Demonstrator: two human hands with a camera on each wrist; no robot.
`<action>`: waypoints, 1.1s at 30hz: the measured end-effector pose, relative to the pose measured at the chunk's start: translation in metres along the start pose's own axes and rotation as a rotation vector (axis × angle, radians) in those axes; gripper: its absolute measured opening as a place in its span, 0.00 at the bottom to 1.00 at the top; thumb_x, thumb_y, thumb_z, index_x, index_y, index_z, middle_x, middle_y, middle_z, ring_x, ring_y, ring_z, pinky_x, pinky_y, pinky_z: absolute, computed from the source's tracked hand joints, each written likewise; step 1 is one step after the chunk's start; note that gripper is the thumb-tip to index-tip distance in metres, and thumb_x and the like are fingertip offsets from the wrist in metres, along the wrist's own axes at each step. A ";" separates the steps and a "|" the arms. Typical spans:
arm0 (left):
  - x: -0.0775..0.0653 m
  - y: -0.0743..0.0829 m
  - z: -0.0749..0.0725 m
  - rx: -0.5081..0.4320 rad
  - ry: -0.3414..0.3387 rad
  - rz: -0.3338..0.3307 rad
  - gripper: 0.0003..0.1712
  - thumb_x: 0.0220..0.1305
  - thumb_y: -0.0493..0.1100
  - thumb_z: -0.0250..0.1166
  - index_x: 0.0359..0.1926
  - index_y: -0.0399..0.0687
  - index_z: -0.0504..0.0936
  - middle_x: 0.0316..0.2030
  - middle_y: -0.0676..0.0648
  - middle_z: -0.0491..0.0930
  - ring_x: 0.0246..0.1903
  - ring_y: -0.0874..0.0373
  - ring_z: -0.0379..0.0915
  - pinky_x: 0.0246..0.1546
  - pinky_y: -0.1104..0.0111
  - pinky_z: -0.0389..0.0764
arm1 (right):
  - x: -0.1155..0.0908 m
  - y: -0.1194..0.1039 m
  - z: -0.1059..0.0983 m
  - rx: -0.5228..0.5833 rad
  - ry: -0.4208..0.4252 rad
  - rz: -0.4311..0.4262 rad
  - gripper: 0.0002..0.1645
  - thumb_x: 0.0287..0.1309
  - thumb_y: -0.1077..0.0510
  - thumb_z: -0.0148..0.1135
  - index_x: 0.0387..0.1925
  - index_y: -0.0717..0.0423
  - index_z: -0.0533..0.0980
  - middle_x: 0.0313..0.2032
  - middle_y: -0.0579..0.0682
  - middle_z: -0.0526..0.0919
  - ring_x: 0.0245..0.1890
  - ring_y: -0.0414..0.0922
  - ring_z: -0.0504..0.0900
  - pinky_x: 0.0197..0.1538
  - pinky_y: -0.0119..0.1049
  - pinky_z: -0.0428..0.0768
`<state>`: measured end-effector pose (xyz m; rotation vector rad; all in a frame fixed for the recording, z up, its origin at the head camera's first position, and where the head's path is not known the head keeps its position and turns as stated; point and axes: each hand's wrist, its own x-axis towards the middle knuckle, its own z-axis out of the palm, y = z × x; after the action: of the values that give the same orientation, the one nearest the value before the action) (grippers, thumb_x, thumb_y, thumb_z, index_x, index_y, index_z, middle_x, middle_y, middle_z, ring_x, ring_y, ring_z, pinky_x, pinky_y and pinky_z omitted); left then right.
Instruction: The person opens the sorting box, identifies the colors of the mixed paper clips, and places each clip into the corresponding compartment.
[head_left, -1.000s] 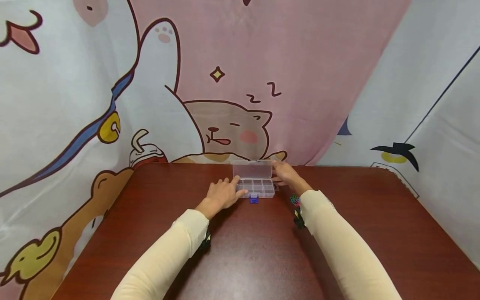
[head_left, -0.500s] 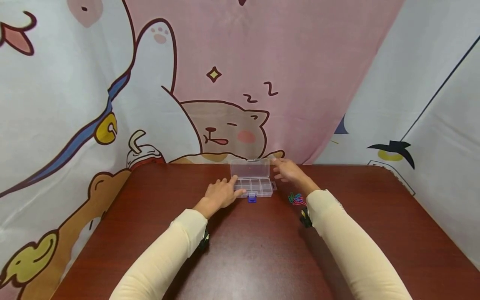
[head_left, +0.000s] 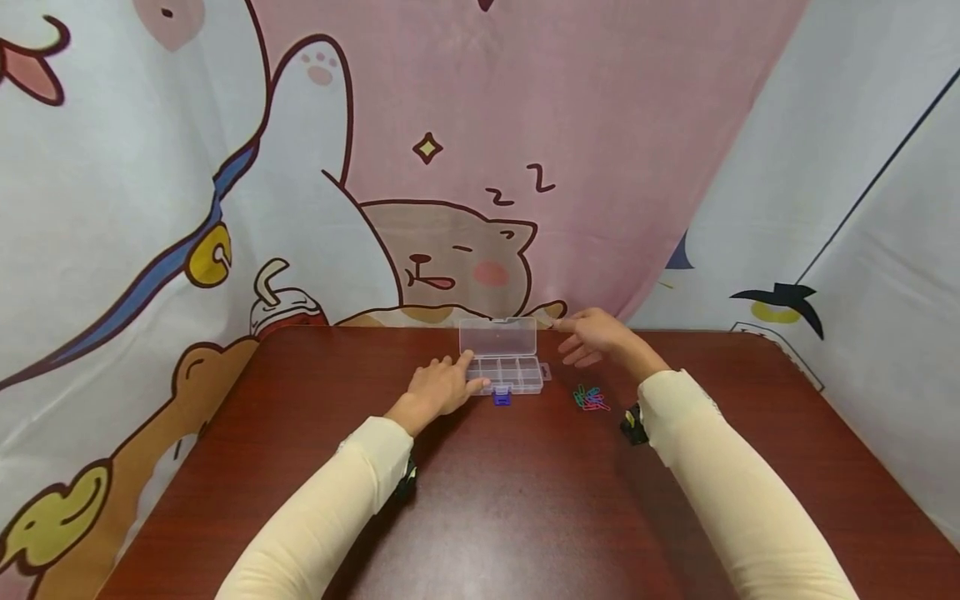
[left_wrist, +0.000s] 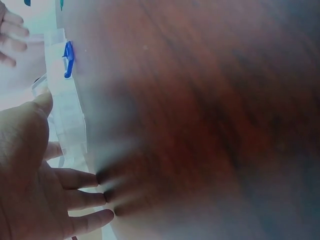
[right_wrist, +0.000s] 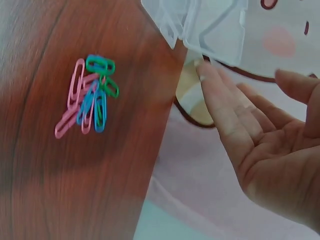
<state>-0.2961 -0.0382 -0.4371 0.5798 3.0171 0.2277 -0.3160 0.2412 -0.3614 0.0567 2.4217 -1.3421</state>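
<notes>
A clear plastic compartment box (head_left: 504, 375) with a blue latch (head_left: 502, 399) stands on the table, its lid (head_left: 497, 337) raised at the back. My left hand (head_left: 437, 387) rests at the box's left end, fingers spread and mostly straight, thumb and index finger at the box. In the left wrist view, the other fingertips (left_wrist: 102, 220) reach down to the tabletop. My right hand (head_left: 596, 333) hovers off the box's right side, fingers extended and nothing held. A small pile of pink, blue and green paper clips (right_wrist: 90, 95) lies on the table to the right of the box.
The dark red-brown wooden table (head_left: 517, 500) ends just behind the box. A cartoon-printed cloth (head_left: 600, 150) hangs behind it and along the sides. A small hang tab (head_left: 545, 372) sticks out from the box's right end.
My right hand has moved right, away from the lid's right edge, bringing the paper clips into full view. My left hand stays at the box; the lid remains raised.
</notes>
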 end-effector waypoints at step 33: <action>-0.001 -0.002 0.000 -0.012 -0.044 -0.008 0.42 0.69 0.71 0.43 0.75 0.55 0.56 0.67 0.36 0.66 0.66 0.37 0.63 0.61 0.46 0.67 | -0.018 0.053 -0.026 -0.080 -0.038 0.292 0.24 0.64 0.51 0.60 0.49 0.69 0.79 0.28 0.56 0.87 0.25 0.45 0.87 0.37 0.41 0.84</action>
<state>-0.2964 -0.0408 -0.4373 0.5640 2.9730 0.2287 -0.2955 0.2939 -0.3862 0.3463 2.3230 -1.1055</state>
